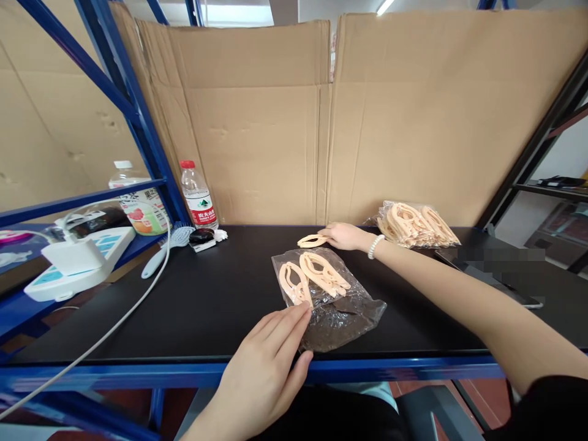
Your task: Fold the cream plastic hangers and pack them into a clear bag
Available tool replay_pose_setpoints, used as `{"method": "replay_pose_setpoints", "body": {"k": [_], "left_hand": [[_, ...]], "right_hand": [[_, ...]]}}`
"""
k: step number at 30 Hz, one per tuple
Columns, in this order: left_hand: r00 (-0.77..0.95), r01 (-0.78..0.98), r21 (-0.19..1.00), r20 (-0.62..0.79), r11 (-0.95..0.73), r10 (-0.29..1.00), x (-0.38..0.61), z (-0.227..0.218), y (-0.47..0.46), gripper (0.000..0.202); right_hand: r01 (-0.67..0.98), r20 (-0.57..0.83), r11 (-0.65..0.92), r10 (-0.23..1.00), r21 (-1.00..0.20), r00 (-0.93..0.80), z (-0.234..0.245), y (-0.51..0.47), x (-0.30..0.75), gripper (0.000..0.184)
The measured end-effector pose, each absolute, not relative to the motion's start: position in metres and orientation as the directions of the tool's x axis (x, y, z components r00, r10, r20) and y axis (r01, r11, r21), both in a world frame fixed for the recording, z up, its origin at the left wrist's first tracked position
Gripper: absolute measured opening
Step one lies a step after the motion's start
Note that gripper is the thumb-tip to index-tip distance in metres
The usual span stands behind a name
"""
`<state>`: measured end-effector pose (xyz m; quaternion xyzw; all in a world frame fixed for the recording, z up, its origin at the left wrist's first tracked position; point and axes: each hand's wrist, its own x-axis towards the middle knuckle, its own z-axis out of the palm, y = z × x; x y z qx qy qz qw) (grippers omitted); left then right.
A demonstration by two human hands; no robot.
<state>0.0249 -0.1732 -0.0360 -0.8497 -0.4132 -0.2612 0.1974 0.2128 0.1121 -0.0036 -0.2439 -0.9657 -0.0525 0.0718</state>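
Note:
A clear plastic bag point(340, 324) lies on the black tabletop in front of me, with two beige folding hangers point(321, 272) inside it, side by side. My left hand point(271, 355) rests at the bag's near left edge. Its fingers are stretched out, and the fingertips touch the lower end of the left hanger point(294, 282). Just beyond the bag, my right hand point(346, 236) has its fingers closed on the right end of a loose beige folding hanger point(312, 241). A white bead bracelet circles the right wrist.
Bagged beige hangers point(416, 225) are piled at the back right, near a flat dark device point(491, 278). Back left stand a red-capped water bottle point(198, 196) and a hairbrush point(168, 250). A white cable point(133, 309) crosses the left side from a power strip point(82, 263). Cardboard point(257, 135) walls the back.

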Motion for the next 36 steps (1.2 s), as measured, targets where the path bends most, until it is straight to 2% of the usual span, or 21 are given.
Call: {"method": "replay_pose_setpoints", "body": {"k": [5,8,11,17,23,29,36], "left_hand": [[0.496,0.811,-0.074,0.612,-0.580,0.616,0.026,-0.036,-0.173,0.044],[0.487,0.811,-0.051,0.609,-0.582,0.626,0.027,-0.036,-0.174,0.044],[0.485,0.815,-0.055,0.610,-0.577,0.627,0.026,-0.037,-0.173,0.045],[0.509,0.820,-0.095,0.573,-0.564,0.642,0.022,-0.040,-0.170,0.049],[0.512,0.818,-0.091,0.568,-0.568,0.645,0.023,-0.036,-0.171,0.050],[0.517,0.814,-0.089,0.562,-0.574,0.646,0.023,-0.037,-0.170,0.050],[0.510,0.820,-0.097,0.572,-0.565,0.642,0.023,-0.040,-0.169,0.050]], "right_hand": [[0.615,0.202,0.781,0.589,0.110,-0.783,-0.011,0.070,0.281,0.029],[0.654,0.294,0.757,0.627,-0.011,-0.721,-0.013,0.036,0.307,0.028],[0.678,0.269,0.729,0.674,-0.094,-0.688,-0.013,0.006,0.319,0.027],[0.603,0.401,0.797,0.561,-0.026,-0.724,-0.020,-0.025,0.327,0.038],[0.617,0.332,0.787,0.576,0.022,-0.747,-0.017,-0.080,0.340,0.045],[0.614,0.375,0.783,0.541,0.103,-0.753,-0.030,-0.134,0.351,0.055],[0.612,0.388,0.787,0.542,0.078,-0.746,-0.039,-0.132,0.363,0.054]]}}
